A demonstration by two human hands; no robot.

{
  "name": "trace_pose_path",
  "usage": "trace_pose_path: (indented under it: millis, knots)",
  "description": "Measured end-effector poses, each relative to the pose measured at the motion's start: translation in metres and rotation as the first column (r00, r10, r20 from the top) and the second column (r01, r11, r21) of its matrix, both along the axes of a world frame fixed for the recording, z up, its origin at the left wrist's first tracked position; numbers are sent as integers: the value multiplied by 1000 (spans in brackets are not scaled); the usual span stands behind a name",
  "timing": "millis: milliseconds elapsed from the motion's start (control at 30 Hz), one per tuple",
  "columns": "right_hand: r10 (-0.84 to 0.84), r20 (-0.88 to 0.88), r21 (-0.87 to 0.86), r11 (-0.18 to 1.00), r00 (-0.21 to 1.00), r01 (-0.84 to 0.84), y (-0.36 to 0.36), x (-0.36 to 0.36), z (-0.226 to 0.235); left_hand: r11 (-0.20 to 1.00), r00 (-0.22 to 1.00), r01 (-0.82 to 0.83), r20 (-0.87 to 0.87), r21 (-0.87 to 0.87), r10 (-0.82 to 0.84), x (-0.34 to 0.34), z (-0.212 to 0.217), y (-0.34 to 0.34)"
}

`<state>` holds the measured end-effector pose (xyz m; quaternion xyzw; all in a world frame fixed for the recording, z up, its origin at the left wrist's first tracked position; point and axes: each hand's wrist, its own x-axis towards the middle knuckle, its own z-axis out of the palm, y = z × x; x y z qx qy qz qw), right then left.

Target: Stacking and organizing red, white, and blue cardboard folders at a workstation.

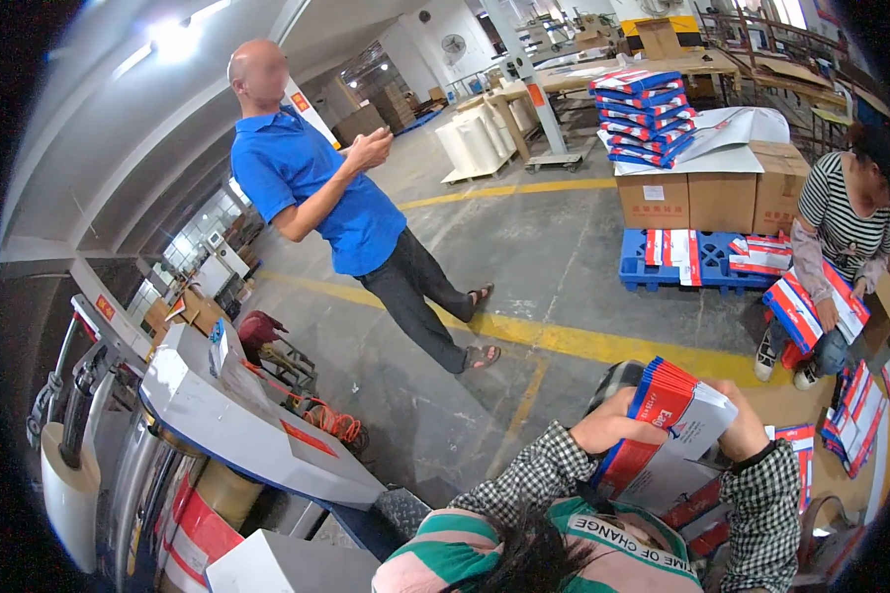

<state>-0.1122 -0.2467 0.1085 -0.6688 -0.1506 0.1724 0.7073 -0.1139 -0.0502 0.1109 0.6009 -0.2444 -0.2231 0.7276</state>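
Observation:
Close in front of my body I hold a thick bundle of flat printed bags (690, 417), red, white and blue, upright with their edges slightly fanned along the top. My left hand (611, 425) grips the bundle's left side, fingers wrapped over its front. On the opposite side, my right hand (744, 423) is closed around the edge, its fingers partly hidden behind the bags. More of the same bags (690, 502) lie below the bundle at my lap, partly covered by it. Black-and-white checked sleeves cover both my forearms.
A person in blue (316, 188) stands ahead. At right, a seated co-worker (845, 227) handles similar bags; loose bags (855, 420) lie nearby. Cartons (689, 203) on a blue pallet (628, 269) carry a bag stack (643, 119). A roller machine (257, 415) stands at left.

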Motion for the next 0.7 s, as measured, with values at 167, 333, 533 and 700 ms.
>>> trace_pose_path:
  millis: [167,333,533,700]
  knots:
    - [-263,643,-382,704,720,598,-19,-11,38,1000,1000,-2,-2,-17,2,2,3,-6]
    - [-597,651,363,787,468,498,21,-70,95,997,996,-77,-44,-19,76,-2,0,9]
    - [-323,392,548,834,862,63,35,-109,81,998,998,-54,-28,-21,54,3,-5,-7]
    - [-401,692,478,878,600,34,50,-82,69,996,995,-86,-57,-7,85,-1,3,0]
